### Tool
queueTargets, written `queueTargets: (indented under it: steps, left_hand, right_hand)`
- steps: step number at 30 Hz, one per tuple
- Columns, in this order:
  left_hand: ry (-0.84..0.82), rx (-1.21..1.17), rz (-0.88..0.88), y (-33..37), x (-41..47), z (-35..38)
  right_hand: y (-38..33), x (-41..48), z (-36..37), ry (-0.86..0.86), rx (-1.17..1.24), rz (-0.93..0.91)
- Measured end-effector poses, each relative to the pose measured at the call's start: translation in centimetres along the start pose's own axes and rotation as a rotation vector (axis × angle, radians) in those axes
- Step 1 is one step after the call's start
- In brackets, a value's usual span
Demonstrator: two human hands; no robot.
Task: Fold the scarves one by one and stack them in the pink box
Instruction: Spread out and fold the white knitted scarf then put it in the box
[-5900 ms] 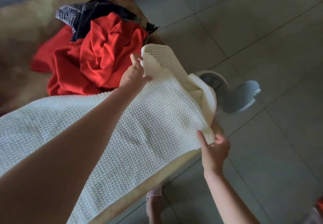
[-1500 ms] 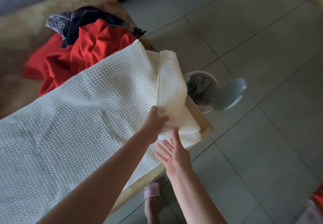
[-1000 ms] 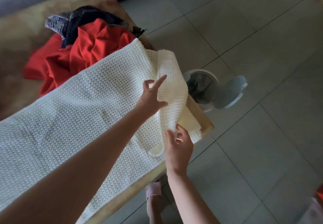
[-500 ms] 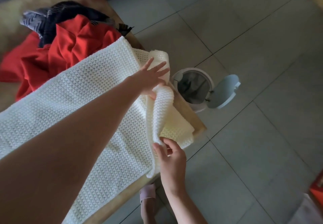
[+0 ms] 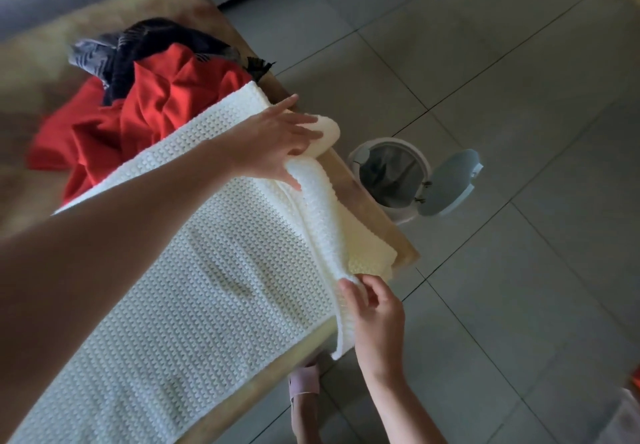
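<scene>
White-knit fold: pinched scarf [image 5: 214, 270] at both ends, left hand [image 5: 277, 139] far, right hand [image 5: 377, 308] near; needed edges squared first.

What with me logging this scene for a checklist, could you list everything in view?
white scarf: one, cream knit, spread along the table, end doubled over
red scarf: one, red, crumpled behind it
dark scarf: at least one, navy and grey, bunched beyond the red scarf
table: one, light wood, under the scarves
bin: one, white, lid open, beside the table's end
slipper: one, pink, below the table edge
left hand: one, grips the fold's far end
right hand: one, pinches the fold's near end
</scene>
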State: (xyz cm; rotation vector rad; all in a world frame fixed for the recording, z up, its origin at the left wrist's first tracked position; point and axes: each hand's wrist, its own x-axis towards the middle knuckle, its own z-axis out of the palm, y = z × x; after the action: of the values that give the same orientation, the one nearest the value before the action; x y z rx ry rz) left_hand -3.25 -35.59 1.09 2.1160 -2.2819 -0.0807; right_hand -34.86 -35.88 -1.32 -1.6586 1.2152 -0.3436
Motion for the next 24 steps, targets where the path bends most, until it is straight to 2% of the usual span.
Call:
queueTargets:
  steps: [2,5,8,11,15,17,20,24]
  left_hand:
    - [-0.046,-0.003,-0.012,0.5,-0.5,-0.8]
    - [-0.126,-0.041,-0.157,1.1,-1.8,-1.9]
    - [-0.144,-0.093,-0.265,0.9,-4.1,-3.1]
    - [-0.109,-0.127,-0.298,0.7,-7.5,-3.8]
    - [-0.041,-0.002,-0.253,1.3,-13.7,-4.6]
    - [0.046,-0.006,-0.287,1.7,-16.9,-5.2]
    - [0.150,-0.037,-0.338,2.8,-21.1,-6.6]
    - [0.110,-0.042,-0.441,3.8,-27.3,-7.4]
  right_hand:
    - [-0.6,-0.1,-0.1,0.026,-0.020,-0.050]
    - [-2.0,-0.5,-0.1,0.034,-0.086,-0.204]
    - [-3.2,-1.5,0.6,-0.078,-0.073,-0.204]
    - [-4.3,-2.9,1.5,-0.164,-0.115,-0.199]
    - [-6.3,-6.0,2.9,-0.180,-0.238,-0.355]
    - [-6.9,-7.9,3.7,-0.143,-0.311,-0.464]
    - [-7.1,-11.0,5.4,-0.184,-0.276,-0.537]
    - [-7.1,-15.7,8.7,-0.302,-0.331,-0.627]
